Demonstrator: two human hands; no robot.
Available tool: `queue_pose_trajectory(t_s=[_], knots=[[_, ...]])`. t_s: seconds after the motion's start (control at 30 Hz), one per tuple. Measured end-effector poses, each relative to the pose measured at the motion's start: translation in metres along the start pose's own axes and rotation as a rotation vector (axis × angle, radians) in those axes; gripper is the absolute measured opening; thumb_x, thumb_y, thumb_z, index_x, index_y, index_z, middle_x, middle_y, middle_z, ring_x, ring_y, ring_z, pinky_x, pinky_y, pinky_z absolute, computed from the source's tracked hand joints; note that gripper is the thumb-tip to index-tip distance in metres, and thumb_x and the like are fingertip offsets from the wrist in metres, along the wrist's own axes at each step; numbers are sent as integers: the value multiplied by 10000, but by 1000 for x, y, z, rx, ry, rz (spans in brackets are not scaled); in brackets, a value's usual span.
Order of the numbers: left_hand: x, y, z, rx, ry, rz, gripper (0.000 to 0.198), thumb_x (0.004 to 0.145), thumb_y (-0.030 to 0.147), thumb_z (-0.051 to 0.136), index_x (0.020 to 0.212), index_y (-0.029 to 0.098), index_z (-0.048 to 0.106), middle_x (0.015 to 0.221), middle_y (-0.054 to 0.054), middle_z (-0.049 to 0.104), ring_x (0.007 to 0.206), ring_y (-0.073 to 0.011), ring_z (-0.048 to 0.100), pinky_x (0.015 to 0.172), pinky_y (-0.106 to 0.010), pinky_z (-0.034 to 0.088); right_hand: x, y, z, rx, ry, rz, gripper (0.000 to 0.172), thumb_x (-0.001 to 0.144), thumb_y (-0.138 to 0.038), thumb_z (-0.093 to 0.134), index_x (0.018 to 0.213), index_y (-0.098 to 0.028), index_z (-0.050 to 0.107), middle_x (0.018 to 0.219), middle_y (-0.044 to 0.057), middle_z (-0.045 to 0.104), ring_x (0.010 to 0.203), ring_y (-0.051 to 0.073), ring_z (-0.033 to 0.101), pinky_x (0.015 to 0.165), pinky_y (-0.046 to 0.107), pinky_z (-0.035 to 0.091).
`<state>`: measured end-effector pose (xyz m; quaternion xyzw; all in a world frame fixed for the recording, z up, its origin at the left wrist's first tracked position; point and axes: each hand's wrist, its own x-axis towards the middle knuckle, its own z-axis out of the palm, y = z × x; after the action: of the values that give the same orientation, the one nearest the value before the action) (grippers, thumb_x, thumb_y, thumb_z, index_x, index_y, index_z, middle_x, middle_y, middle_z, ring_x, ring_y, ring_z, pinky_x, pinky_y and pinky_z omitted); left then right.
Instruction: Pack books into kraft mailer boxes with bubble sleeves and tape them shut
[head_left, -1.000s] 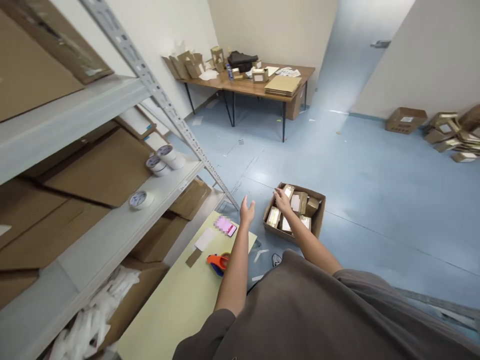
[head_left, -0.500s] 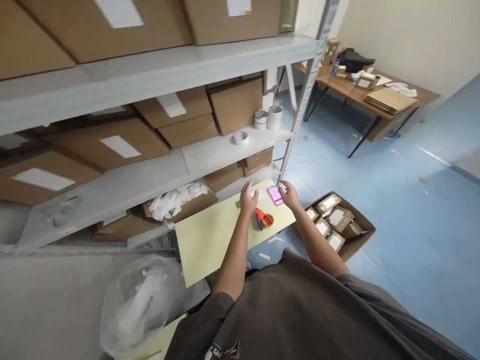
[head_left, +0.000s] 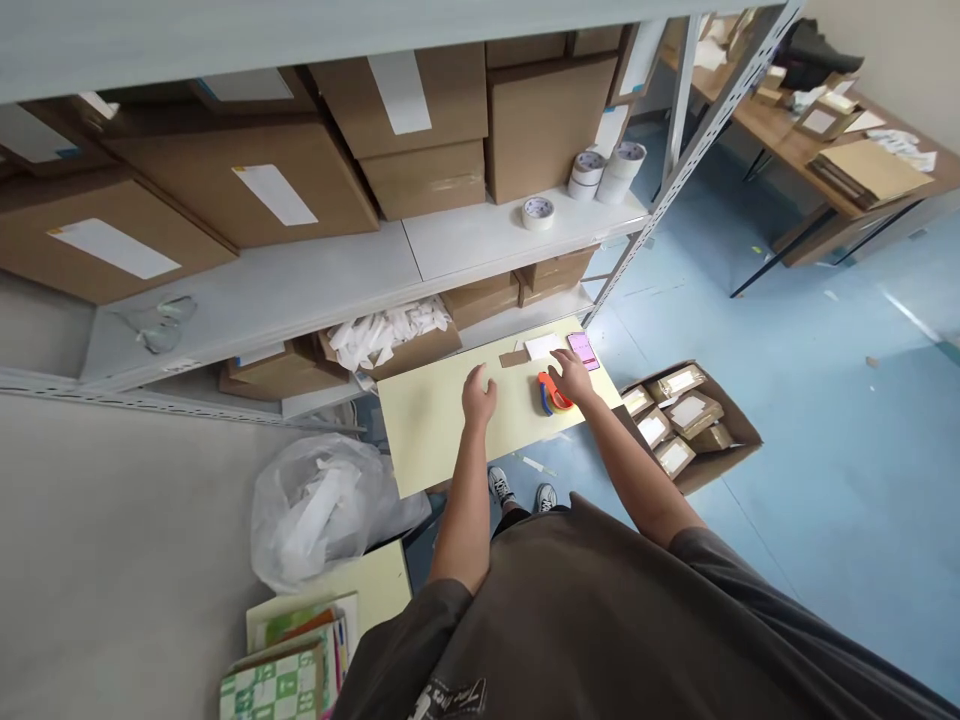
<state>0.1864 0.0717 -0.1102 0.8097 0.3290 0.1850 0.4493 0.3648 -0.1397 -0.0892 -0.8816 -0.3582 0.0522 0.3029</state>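
My left hand (head_left: 478,398) hovers over the pale yellow tabletop (head_left: 424,425), fingers apart and nothing in it. My right hand (head_left: 573,378) is over the right part of the same table, open, close above an orange and blue tape dispenser (head_left: 547,395) that it partly hides. Whether it touches the dispenser I cannot tell. A phone with a lit pink screen (head_left: 583,350) lies beyond my right hand. Left of the phone are a white sheet of paper (head_left: 541,346) and a small brown cardboard piece (head_left: 514,358).
A metal shelf (head_left: 337,270) holds cardboard boxes (head_left: 420,180) and white tape rolls (head_left: 538,212). An open carton (head_left: 739,455) of small parcels stands on the floor at right. A clear plastic bag (head_left: 315,510) sits at left. A brown desk (head_left: 795,150) is far right.
The view has tilted downward and turned left. My hands have moved apart; the right one is now nearer the tape dispenser, while the left is over barer tabletop.
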Motion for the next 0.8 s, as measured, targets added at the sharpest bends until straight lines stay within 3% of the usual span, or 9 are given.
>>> queue_pose_trajectory(t_s=[0.13,0.3,0.47,0.6,0.7,0.8], knots=[[-40,-14,31,-17,-30,-60,476,979,236,596,1447,241,682,1521,-128,665,1457,-265,597,1245,-473,481,-24,33,30,-48,-176,186,384,1018,-303,570,1327,-149,739,1337,197,722,1243,343,651,1061,456,555],[-91,-32,66,-17,-102,-100,468,947,234,621,1407,253,701,1494,-130,683,1435,-287,611,1205,-511,521,-42,62,89,-80,-426,443,262,1038,-339,596,1121,-155,764,1143,194,768,1104,308,707,965,371,544],[-143,-45,75,5,-109,-201,448,948,230,611,1381,271,717,1478,-118,693,1390,-297,643,1121,-498,585,-53,77,130,-45,-391,465,389,990,-341,657,1289,-91,658,1249,253,731,1244,351,658,1094,443,483],[-162,-43,70,22,-119,-253,441,959,216,580,1375,245,724,1443,-143,707,1265,-297,709,1024,-472,628,-54,83,127,26,-457,520,450,961,-245,651,1366,-61,587,1283,317,703,1250,391,670,1087,503,475],[-159,-33,67,21,-109,-238,440,949,200,579,1360,231,732,1379,-145,737,1174,-274,737,985,-448,639,-56,87,107,44,-537,516,543,924,-213,681,1434,-87,545,1283,293,714,1204,384,706,1036,479,508],[-148,-19,64,-9,-91,-199,417,942,218,604,1332,241,748,1317,-129,764,1086,-251,753,941,-425,654,-59,85,80,74,-486,388,571,900,-220,676,1449,-141,541,1298,241,730,1172,374,721,998,460,537]])
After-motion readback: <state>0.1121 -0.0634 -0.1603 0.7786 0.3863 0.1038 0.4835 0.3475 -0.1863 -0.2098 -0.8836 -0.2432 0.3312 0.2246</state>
